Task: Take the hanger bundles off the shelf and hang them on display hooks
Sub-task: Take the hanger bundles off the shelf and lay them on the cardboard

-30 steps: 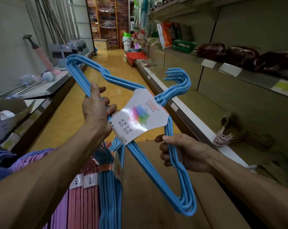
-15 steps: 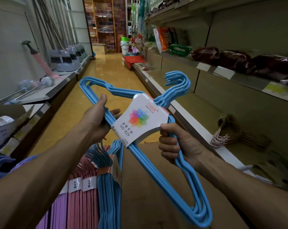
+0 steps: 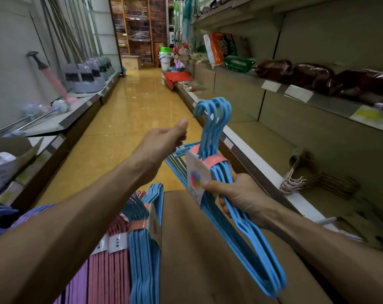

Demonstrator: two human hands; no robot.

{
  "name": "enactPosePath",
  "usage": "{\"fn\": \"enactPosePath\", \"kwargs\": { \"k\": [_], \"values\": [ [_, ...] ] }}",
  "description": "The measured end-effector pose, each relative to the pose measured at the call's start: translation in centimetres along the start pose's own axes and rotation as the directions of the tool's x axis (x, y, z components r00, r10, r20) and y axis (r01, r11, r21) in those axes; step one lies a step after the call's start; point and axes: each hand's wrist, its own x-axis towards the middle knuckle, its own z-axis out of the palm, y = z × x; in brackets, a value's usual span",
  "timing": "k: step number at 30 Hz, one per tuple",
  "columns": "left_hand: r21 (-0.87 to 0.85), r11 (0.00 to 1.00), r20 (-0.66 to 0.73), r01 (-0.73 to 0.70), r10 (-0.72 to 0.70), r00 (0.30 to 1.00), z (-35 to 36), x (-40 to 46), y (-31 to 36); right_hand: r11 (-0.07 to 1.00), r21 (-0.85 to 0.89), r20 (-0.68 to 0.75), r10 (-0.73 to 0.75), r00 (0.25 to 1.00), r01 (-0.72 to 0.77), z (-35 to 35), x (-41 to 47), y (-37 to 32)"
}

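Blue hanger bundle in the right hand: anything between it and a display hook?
Cannot say: no display hook shows in this view. The right hand grips the blue hanger bundle over the aisle; the left hand holds its far side. Open air ahead of its hooks.

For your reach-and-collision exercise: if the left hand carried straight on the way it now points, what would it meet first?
The left hand points up the aisle, slightly rightward. Nothing looks to lie close ahead; its line seems to pass just left of the hooks of the blue hanger bundle over bare floor. Depth is unclear, so it might brush those hooks.
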Motion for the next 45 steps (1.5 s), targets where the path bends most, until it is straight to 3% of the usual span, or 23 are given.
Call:
{"fn": "enactPosePath", "kwargs": {
  "k": [3, 8, 12, 17, 23, 25, 27, 30, 32, 37, 42, 45],
  "values": [
    [-0.013, 0.999, 0.115, -0.030, 0.031, 0.993, 1.8, -0.6, 0.3, 1.000, -0.022, 0.029, 0.011, 1.000, -0.010, 1.0, -0.6, 0.3],
    [-0.073, 0.997, -0.013, -0.012, 0.011, 1.000, 2.6, -0.6, 0.5, 0.999, -0.054, 0.069, -0.004, 0.998, 0.007, 2.5, -0.9, 1.5],
    [-0.097, 0.995, -0.012, 0.028, -0.029, 0.999, 2.2, -0.9, -0.2, 0.999, -0.024, 0.099, 0.043, 0.994, -0.041, 2.8, -1.2, 2.4],
    [-0.164, 0.983, 0.009, 0.082, -0.081, 0.997, 1.6, -1.4, -1.2, 0.968, 0.131, 0.277, 0.173, 0.945, -0.215, 2.9, -1.8, 3.3],
    [-0.148, 0.984, 0.120, 0.104, -0.086, 0.989, 0.7, -2.2, -1.1, 0.864, 0.294, 0.557, 0.192, 0.808, -0.408, 2.2, -1.7, 4.5],
    [-0.091, 0.991, 0.167, 0.098, -0.082, 0.983, 0.5, -2.2, -1.0, 0.876, 0.286, 0.570, 0.169, 0.804, -0.387, 2.4, -1.5, 5.2],
    [0.083, 0.995, 0.204, 0.052, -0.068, 0.977, 0.1, -1.9, -1.1, 0.904, 0.252, 0.543, 0.164, 0.823, -0.346, 2.6, -1.3, 5.9],
    [0.465, 0.885, 0.162, 0.010, -0.096, 0.982, -0.7, -1.2, -1.6, 0.918, 0.221, 0.491, 0.186, 0.851, -0.328, 3.0, -0.7, 7.0],
    [0.583, 0.811, 0.132, 0.041, -0.144, 0.981, -1.5, -1.0, -2.5, 0.924, 0.201, 0.464, 0.201, 0.863, -0.324, 3.2, -0.1, 7.9],
    [0.775, 0.632, 0.120, -0.006, -0.137, 0.983, -3.5, -0.1, -5.0, 0.936, 0.153, 0.421, 0.229, 0.878, -0.318, 4.2, 1.8, 10.5],
    [0.762, 0.643, 0.208, -0.080, -0.126, 0.970, -5.2, 0.5, -7.4, 0.955, 0.088, 0.330, 0.239, 0.913, -0.282, 6.2, 4.1, 13.5],
    [0.804, 0.589, 0.207, -0.087, -0.140, 0.968, -6.0, 0.8, -9.0, 0.967, 0.016, 0.292, 0.238, 0.926, -0.254, 7.3, 5.5, 15.2]
  ]
}}
